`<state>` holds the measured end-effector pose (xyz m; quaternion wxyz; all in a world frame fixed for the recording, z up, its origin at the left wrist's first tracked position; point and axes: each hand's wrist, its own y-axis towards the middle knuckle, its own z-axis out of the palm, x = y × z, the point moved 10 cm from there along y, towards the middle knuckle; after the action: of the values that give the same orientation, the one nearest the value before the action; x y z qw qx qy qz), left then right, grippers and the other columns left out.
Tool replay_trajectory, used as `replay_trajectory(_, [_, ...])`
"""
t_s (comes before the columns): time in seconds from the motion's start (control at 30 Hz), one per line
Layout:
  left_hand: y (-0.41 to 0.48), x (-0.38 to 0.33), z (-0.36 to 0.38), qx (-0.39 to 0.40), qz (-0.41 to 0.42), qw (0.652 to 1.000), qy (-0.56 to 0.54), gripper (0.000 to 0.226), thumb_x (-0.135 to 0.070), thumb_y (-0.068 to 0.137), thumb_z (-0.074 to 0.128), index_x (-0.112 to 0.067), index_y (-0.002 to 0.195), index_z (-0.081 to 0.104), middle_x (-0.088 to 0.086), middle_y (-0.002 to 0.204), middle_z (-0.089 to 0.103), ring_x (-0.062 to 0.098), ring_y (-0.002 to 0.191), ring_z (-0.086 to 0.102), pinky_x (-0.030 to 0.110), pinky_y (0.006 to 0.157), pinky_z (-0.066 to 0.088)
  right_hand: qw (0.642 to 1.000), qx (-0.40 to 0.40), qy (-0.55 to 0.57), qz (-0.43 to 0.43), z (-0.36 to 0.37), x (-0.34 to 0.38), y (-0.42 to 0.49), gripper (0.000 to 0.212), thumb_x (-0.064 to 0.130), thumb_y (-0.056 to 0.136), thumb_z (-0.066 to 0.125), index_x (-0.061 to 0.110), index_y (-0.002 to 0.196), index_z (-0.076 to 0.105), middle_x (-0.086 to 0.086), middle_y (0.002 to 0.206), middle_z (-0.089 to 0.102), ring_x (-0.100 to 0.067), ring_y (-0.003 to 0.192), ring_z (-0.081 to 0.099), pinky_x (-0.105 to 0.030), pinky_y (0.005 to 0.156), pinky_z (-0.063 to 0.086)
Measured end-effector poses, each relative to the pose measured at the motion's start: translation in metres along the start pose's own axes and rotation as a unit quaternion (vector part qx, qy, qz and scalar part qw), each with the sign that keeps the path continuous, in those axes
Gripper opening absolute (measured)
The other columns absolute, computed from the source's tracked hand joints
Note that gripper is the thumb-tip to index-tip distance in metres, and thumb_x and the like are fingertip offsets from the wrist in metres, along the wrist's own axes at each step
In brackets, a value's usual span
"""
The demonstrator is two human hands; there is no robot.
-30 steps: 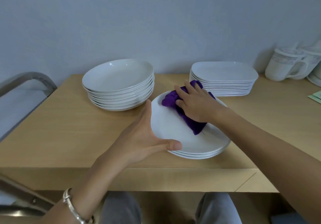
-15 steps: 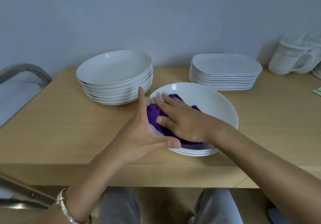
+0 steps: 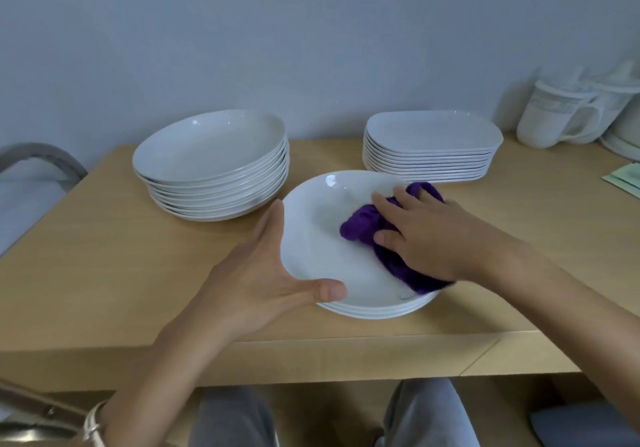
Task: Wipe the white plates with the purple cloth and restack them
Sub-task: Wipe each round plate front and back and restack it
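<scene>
Pressing purple cloth [image 3: 360, 227] on plate [image 3: 320, 242], right hand [image 3: 427, 235]

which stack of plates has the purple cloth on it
The low front stack, where the right hand presses the purple cloth; the tall round stack and oblong stack behind are bare.

Nothing in the frame can be read as lettering, a brand, a number or a sign. The mugs [image 3: 568, 117] at the upper right carry a grey patterned band, too blurred to tell whether it holds any writing. The pale green paper [image 3: 626, 179] at the right edge is too blurred to make out any print.
</scene>
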<state>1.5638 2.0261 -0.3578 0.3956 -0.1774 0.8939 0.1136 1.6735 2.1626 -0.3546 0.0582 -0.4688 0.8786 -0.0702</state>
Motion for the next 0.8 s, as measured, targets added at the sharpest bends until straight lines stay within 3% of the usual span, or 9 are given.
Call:
replay_trajectory(0.1, [0.002,0.008,0.003,0.001,-0.011,1.000,-0.006,0.125,-0.087,0.039,0.075,-0.048,0.145,0.023,-0.028,0.147,0.036,0.006,0.131,0.047,0.045,0.100,0.048,0.994,0.066,0.037,-0.077,0.007,0.028,-0.035,0.059,0.051,0.099,0.020,0.032,0.151,-0.001,0.002,0.161,-0.002,-0.016,0.147,0.001,-0.035,0.117,0.007])
replay_trajectory(0.2, [0.002,0.016,0.006,0.002,-0.037,0.999,-0.009,0.155,-0.091,0.027,0.071,-0.046,0.152,-0.010,-0.029,0.160,0.002,-0.003,0.146,0.012,0.028,0.115,0.027,0.976,0.117,0.128,-0.133,0.010,0.062,-0.042,0.059,0.051,0.100,0.023,0.040,0.149,-0.008,0.013,0.158,-0.012,-0.006,0.145,-0.012,-0.033,0.116,0.003])
replay_trajectory(0.3, [-0.001,0.017,0.009,0.007,-0.058,0.997,-0.051,0.158,-0.085,0.020,0.075,-0.056,0.133,-0.032,-0.037,0.150,-0.002,-0.020,0.135,0.005,0.006,0.102,0.019,0.966,0.083,0.182,-0.164,0.008,0.087,-0.013,0.064,0.049,0.100,0.028,0.036,0.149,-0.011,0.008,0.159,-0.013,-0.012,0.146,-0.013,-0.038,0.120,-0.001])
replay_trajectory(0.37, [0.001,0.018,0.010,0.003,-0.052,0.995,-0.089,0.154,-0.088,0.016,0.074,-0.060,0.125,-0.030,-0.038,0.150,0.000,-0.027,0.134,0.007,-0.007,0.094,0.019,0.968,0.031,0.180,-0.172,0.004,0.096,0.014,0.067,0.046,0.100,0.032,0.032,0.150,-0.010,0.003,0.160,-0.010,-0.019,0.147,-0.009,-0.042,0.119,0.003])
replay_trajectory(0.43, [0.003,0.017,0.010,0.000,-0.041,0.993,-0.112,0.152,-0.087,0.019,0.075,-0.059,0.127,-0.028,-0.036,0.155,-0.001,-0.029,0.134,0.006,-0.010,0.093,0.019,0.972,-0.009,0.158,-0.172,0.000,0.099,0.036,0.068,0.045,0.099,0.034,0.031,0.151,-0.008,-0.001,0.160,-0.006,-0.027,0.146,-0.002,-0.047,0.118,0.007])
replay_trajectory(0.57, [-0.002,0.014,0.015,0.022,-0.029,0.994,-0.103,0.153,-0.081,0.033,0.079,-0.052,0.145,-0.020,-0.047,0.148,0.009,-0.030,0.132,0.011,-0.001,0.102,0.025,0.988,-0.053,0.122,-0.081,-0.007,0.066,0.065,0.065,0.047,0.100,0.031,0.028,0.152,-0.002,-0.008,0.160,-0.006,-0.033,0.145,-0.001,-0.049,0.117,0.005])
replay_trajectory(0.63, [-0.010,0.018,0.019,0.042,-0.059,0.995,-0.071,0.142,-0.083,0.042,0.071,-0.049,0.151,-0.013,-0.052,0.142,0.012,-0.021,0.135,0.017,0.006,0.103,0.031,0.992,-0.085,0.086,-0.032,-0.012,0.040,0.069,0.062,0.046,0.100,0.028,0.026,0.152,-0.001,-0.010,0.159,-0.006,-0.036,0.145,0.000,-0.049,0.116,0.003])
replay_trajectory(0.73, [-0.006,0.020,0.008,0.047,-0.095,0.991,0.078,0.145,-0.100,0.034,0.055,-0.042,0.155,-0.001,-0.022,0.162,0.005,0.012,0.151,0.012,0.041,0.116,0.031,0.994,-0.089,0.053,-0.022,-0.012,0.022,0.061,0.060,0.045,0.101,0.027,0.026,0.152,0.003,-0.012,0.159,-0.003,-0.037,0.144,0.007,-0.048,0.116,0.006])
replay_trajectory(0.8, [-0.004,0.014,0.001,0.044,-0.103,0.982,0.155,0.139,-0.100,0.034,0.051,-0.034,0.151,0.015,-0.015,0.160,0.009,0.018,0.147,0.022,0.044,0.111,0.037,0.995,-0.076,0.052,-0.035,-0.009,0.020,0.050,0.059,0.044,0.100,0.029,0.027,0.152,0.006,-0.010,0.159,0.002,-0.036,0.143,0.011,-0.046,0.116,0.009])
